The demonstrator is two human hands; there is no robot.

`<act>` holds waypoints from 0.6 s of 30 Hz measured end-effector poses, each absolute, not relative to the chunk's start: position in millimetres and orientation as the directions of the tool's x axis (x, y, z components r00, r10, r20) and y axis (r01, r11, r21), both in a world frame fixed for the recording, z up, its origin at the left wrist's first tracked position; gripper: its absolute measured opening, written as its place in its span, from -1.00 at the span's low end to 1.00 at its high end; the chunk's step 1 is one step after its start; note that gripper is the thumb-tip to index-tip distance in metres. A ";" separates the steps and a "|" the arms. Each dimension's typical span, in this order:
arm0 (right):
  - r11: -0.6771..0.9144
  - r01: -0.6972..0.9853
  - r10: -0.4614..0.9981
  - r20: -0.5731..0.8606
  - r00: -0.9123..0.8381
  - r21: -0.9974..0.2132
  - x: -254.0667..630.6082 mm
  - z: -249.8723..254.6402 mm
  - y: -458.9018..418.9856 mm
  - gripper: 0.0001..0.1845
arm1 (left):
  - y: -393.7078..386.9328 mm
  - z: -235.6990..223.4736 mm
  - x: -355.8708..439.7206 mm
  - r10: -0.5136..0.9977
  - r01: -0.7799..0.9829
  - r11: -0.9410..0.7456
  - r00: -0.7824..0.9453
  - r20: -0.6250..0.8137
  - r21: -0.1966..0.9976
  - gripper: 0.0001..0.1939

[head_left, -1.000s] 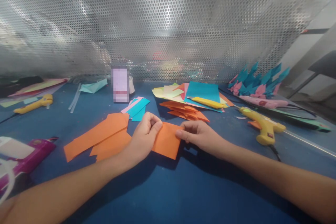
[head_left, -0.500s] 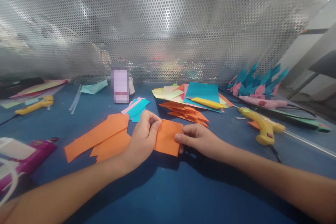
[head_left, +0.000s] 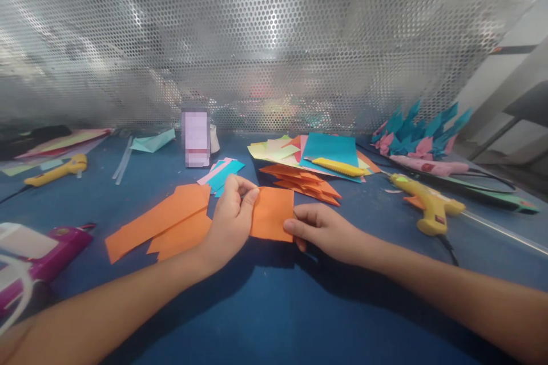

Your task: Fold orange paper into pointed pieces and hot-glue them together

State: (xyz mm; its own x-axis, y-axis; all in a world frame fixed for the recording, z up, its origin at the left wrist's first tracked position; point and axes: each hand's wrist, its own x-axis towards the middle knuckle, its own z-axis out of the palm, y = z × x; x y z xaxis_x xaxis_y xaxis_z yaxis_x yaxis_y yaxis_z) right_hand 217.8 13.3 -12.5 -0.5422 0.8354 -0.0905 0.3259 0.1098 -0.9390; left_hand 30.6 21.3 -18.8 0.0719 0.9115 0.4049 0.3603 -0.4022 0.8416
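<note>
From where I stand, the person at the table (head_left: 265, 308) has an orange paper square (head_left: 272, 214) between both hands, just above the near middle of the blue surface. The left hand (head_left: 231, 225) closes its grip on the square's far left corner, thumb and fingers pinching the edge. The right hand (head_left: 323, 229) pinches the right edge lower down, near the near right corner, with the thumb on top.

Beside the left hand lie some loose orange sheets (head_left: 171, 217), overlapping and partly hidden by the wrist. Just beyond that hand are blue and pink strips (head_left: 226, 174). Past the square, a little to the right, sits a pile of folded orange pieces (head_left: 303, 182), and behind it spreads a stack of coloured paper (head_left: 280, 151) with a yellow cutter (head_left: 336, 167) lying across its near side.

Over on the right, a yellow glue gun (head_left: 434, 205) rests on the table, and farther back stands a cluster of blue and pink folded paper (head_left: 423, 134). On the far left I see a second yellow glue gun (head_left: 57, 172), with a magenta device (head_left: 64, 248) nearer. A perforated metal panel (head_left: 274, 40) rises along the far side.
</note>
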 end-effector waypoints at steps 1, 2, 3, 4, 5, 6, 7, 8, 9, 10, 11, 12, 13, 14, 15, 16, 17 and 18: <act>0.115 0.338 0.843 -0.089 -0.531 -0.934 217.7 -12.7 13.7 -0.64 | 22.3 -19.1 30.6 0.918 0.359 -0.389 0.069 0.391 0.849 -0.92; 0.122 0.353 0.848 -0.087 -0.522 -0.927 218.0 -13.1 14.1 -0.65 | 23.4 -19.5 30.2 0.922 0.359 -0.380 0.072 0.380 0.853 -0.92; 0.134 0.371 0.855 -0.083 -0.512 -0.919 218.5 -13.6 14.6 -0.67 | 24.6 -20.2 29.3 0.924 0.362 -0.375 0.079 0.373 0.853 -0.92; 0.151 0.390 0.863 -0.072 -0.500 -0.908 219.2 -14.4 15.2 -0.68 | 25.9 -20.9 27.9 0.927 0.370 -0.372 0.096 0.363 0.851 -0.92; 0.171 0.411 0.873 -0.056 -0.485 -0.896 220.1 -15.3 15.8 -0.68 | 27.4 -21.5 26.0 0.927 0.385 -0.373 0.126 0.352 0.844 -0.93; 0.196 0.436 0.883 -0.036 -0.468 -0.878 221.1 -16.3 16.6 -0.68 | 29.0 -22.1 23.7 0.927 0.409 -0.375 0.167 0.336 0.832 -0.95; 0.222 0.468 0.893 -0.014 -0.449 -0.855 222.2 -17.2 17.4 -0.67 | 30.6 -22.5 21.2 0.923 0.442 -0.380 0.233 0.306 0.812 -0.97; 0.254 0.508 0.904 0.016 -0.427 -0.823 223.3 -17.9 18.4 -0.66 | 32.1 -22.7 18.6 0.911 0.485 -0.402 0.302 0.282 0.777 -0.92; 0.295 0.555 0.913 0.058 -0.405 -0.778 224.3 -18.2 19.4 -0.66 | 33.4 -22.6 16.2 0.894 0.525 -0.430 0.361 0.266 0.735 -0.86; 0.345 0.604 0.915 0.115 -0.386 -0.718 225.3 -18.3 20.6 -0.70 | 34.4 -22.2 14.1 0.877 0.558 -0.459 0.410 0.251 0.692 -0.80; 0.398 0.648 0.907 0.175 -0.382 -0.649 226.3 -18.2 21.8 -0.76 | 34.9 -21.7 12.5 0.863 0.585 -0.483 0.442 0.243 0.652 -0.76; 0.454 0.682 0.888 0.230 -0.398 -0.574 227.2 -18.1 23.1 -0.84 | 35.0 -20.9 11.2 0.855 0.605 -0.499 0.463 0.236 0.620 -0.73; 0.504 0.700 0.863 0.267 -0.428 -0.506 228.0 -18.0 24.3 -0.85 | 34.6 -20.0 10.4 0.848 0.623 -0.511 0.480 0.227 0.593 -0.71; 0.543 0.707 0.840 0.280 -0.466 -0.453 228.7 -18.2 25.5 -0.77 | 33.9 -19.0 10.0 0.840 0.640 -0.524 0.496 0.219 0.562 -0.70; 0.572 0.708 0.820 0.272 -0.504 -0.414 229.3 -18.5 26.5 -0.69 | 32.9 -17.8 10.0 0.831 0.659 -0.542 0.513 0.214 0.522 -0.69; 0.591 0.708 0.806 0.254 -0.534 -0.386 229.8 -19.1 27.3 -0.64 | 31.8 -16.5 10.2 0.821 0.679 -0.561 0.531 0.210 0.473 -0.68; 0.601 0.711 0.799 0.233 -0.555 -0.366 230.2 -19.7 28.0 -0.60 | 30.8 -15.2 10.6 0.811 0.699 -0.579 0.549 0.203 0.420 -0.67; 0.606 0.715 0.794 0.212 -0.569 -0.350 230.4 -20.2 28.4 -0.58 | 29.9 -14.0 11.0 0.803 0.715 -0.591 0.563 0.194 0.372 -0.67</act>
State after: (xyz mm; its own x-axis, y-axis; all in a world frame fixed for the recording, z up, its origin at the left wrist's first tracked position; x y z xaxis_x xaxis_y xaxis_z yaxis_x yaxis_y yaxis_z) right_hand 230.4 28.4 -20.2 -0.5693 0.7943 0.2122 0.7147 0.6057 -0.3498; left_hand 11.0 29.9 -14.0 0.5628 0.8034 0.1944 0.7154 -0.5912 0.3724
